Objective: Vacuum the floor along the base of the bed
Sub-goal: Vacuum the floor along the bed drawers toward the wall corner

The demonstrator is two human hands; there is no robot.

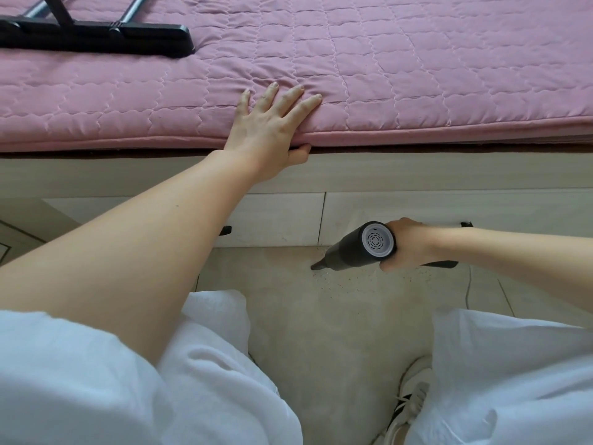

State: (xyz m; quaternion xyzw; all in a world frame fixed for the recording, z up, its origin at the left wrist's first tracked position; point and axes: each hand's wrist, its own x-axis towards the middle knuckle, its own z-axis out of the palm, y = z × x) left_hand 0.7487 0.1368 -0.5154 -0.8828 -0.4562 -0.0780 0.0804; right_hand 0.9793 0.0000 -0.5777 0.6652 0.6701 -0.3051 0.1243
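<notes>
The left hand [269, 123] is laid flat on the pink quilt [417, 75] at the edge of the bed, fingers straight and spread, with the thumb hooked under the quilt's border; it is judged that the body is propped in this way while the person bends low. The right hand [406, 244] is wrapped round the handle of a small handheld vacuum [356, 247], so that the nozzle [317, 265] is pointed down and to the left of this hand, close to the floor [321, 316]. The nozzle is held just in front of the white bed base [417, 175], below and to the right of the left hand, where small crumbs [340, 281] are scattered on the floor; the tilt seems chosen to reach them. A thin cable [469, 287] hangs down beneath the right hand. Far beyond the left hand, to its left, a black bar with metal rods [96, 35] is left lying on the quilt, apparently put aside
</notes>
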